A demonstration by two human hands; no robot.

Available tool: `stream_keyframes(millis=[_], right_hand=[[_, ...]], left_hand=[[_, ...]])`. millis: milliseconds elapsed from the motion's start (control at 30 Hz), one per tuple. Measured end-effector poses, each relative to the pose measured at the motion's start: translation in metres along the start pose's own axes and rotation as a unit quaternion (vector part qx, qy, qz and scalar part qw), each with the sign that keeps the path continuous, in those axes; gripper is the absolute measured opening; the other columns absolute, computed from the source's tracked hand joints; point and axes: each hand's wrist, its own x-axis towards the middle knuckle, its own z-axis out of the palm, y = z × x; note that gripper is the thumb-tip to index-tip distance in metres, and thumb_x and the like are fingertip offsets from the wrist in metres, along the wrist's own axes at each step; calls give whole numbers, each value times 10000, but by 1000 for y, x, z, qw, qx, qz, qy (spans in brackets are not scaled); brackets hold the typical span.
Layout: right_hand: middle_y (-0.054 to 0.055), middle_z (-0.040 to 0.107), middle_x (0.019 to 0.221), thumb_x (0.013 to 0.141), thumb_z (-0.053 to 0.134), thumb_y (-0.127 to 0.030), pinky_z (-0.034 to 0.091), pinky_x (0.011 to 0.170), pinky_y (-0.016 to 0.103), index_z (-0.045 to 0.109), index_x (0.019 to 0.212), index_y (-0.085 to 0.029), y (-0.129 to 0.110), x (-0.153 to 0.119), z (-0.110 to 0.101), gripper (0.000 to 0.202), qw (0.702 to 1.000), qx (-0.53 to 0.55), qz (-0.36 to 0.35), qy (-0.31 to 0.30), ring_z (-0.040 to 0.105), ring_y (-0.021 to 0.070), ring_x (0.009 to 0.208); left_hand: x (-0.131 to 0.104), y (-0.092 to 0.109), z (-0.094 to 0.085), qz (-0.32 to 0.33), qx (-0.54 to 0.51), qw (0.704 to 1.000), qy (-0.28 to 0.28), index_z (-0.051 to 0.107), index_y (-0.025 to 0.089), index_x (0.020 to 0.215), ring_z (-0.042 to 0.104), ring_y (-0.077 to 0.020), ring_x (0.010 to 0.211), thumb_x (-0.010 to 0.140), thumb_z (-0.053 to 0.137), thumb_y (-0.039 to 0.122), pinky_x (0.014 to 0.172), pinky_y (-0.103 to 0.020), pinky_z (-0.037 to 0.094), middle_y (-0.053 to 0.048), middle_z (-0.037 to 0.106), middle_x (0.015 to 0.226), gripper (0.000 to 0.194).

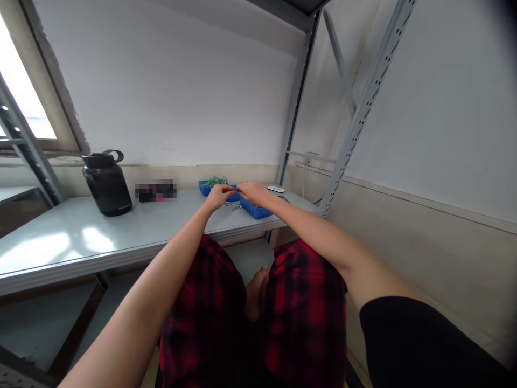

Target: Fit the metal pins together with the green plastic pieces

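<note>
My left hand (218,196) and my right hand (254,193) meet above the shelf top, fingertips pinched close together. Whatever sits between the fingers is too small to make out. Under my right hand stands a blue tray (258,212), its contents mostly covered by the hand. Behind my left hand is another blue tray (203,188) heaped with thin green pieces (216,181). Part of a further blue tray (233,195) shows between the hands. Small shiny metal pieces (238,206) lie on the surface just below my fingers.
A large dark water bottle (107,186) stands on the grey shelf top (177,218) at the left. Right of it lies a blurred-out dark and pink item (156,191). A white flat object (276,189) is behind my right wrist. A metal upright (359,124) rises at the right.
</note>
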Motion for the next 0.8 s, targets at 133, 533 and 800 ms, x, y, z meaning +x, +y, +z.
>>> stream_keyframes(millis=[133, 533, 800], right_hand=[[105, 729, 1029, 1030, 389, -259, 424, 692, 261, 669, 1091, -170, 4, 1, 3, 301, 1000, -9, 0, -10, 660, 201, 864], [123, 731, 1054, 1039, 387, -256, 414, 670, 249, 652, 1114, -159, 2, -1, -4, 291, 999, -20, 30, -20, 662, 194, 862], [127, 729, 1062, 1043, 393, -264, 442, 731, 256, 652, 1129, -141, -2, -1, -4, 299, 1000, 3, 9, -28, 661, 206, 901]], left_hand=[[-1, 4, 0, -3, -4, 1000, -2, 768, 165, 774, 630, -213, 739, 743, 682, 361, 725, -316, 492, -58, 723, 745, 216], [-3, 4, 1, -47, -33, 998, 9, 703, 162, 712, 539, -161, 584, 764, 694, 409, 568, -278, 420, -17, 599, 589, 253], [-1, 5, 2, -41, -49, 998, 10, 727, 163, 773, 608, -175, 658, 789, 657, 384, 580, -269, 445, -44, 682, 718, 232]])
